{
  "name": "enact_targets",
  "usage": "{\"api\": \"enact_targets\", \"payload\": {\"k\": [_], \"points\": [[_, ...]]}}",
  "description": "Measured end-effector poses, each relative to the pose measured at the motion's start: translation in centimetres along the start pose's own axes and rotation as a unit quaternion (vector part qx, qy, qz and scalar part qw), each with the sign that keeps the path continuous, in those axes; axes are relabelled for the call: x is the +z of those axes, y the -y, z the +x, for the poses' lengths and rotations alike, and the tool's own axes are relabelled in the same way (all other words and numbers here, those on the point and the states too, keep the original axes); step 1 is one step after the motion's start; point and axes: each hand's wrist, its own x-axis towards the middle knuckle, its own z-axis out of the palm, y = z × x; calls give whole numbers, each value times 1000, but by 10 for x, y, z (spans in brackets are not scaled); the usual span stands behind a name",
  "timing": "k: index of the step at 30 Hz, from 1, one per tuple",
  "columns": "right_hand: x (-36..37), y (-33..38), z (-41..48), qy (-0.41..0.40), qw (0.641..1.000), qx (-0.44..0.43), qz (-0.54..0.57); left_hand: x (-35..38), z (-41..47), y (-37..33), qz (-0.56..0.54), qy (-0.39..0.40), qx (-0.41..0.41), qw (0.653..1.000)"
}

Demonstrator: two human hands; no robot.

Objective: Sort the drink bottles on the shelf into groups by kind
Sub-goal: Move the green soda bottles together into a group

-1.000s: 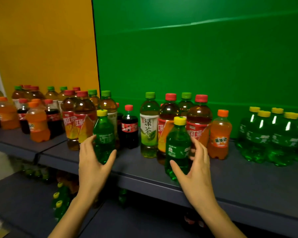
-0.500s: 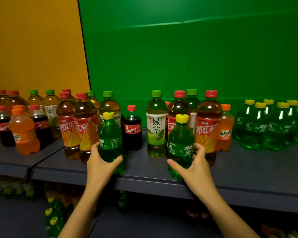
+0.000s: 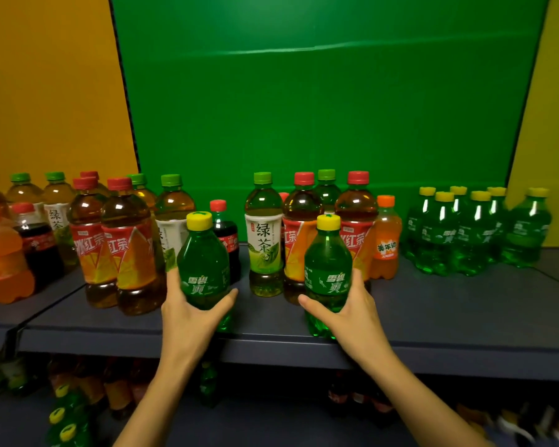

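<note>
- Far left: one orange soda bottle [image 3: 4,266] and one cola bottle [image 3: 39,253] are seen in front of the left tea cluster [image 3: 126,253], where four red caps and four green caps are counted.
- The left hand [image 3: 191,317] is wrapped round a yellow-capped green soda bottle [image 3: 204,259], upright at the front edge of the shelf [image 3: 449,317]. Whether it is lifted cannot be told.
- A second cola bottle [image 3: 225,230] is stood just behind it.
- Middle: two green tea bottles [image 3: 263,240], two red-capped tea bottles [image 3: 357,221] and a second orange soda bottle [image 3: 386,246] are counted.
- The right hand [image 3: 352,317] is clasped round a second green soda bottle [image 3: 328,266], also at the front edge.
- Right: six yellow caps are counted in the green soda group [image 3: 471,240], apart from both hands.
- The shelf is dark grey. A lower shelf [image 3: 271,424] with dim bottles is seen below.
- Backing: orange panel [image 3: 46,91], green panel [image 3: 320,108], yellow panel [image 3: 555,124].
</note>
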Motion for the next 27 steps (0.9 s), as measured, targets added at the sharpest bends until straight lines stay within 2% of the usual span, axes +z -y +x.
{"api": "enact_targets", "payload": {"k": [5, 13, 21, 27], "points": [[-51, -6, 1, -14, 1000, -5, 12, 39, -13, -46, -49, 19, 45, 998], [-172, -21, 22, -58, 998, -8, -38, 148, -39, -117, -153, 95, 27, 983], [-288, -64, 54, -91, 995, 14, -36, 295, -60, -145, -149, 218, 25, 964], [-349, -107, 84, -105, 994, 12, -39, 395, -73, -157, -140, 259, -20, 955]]}}
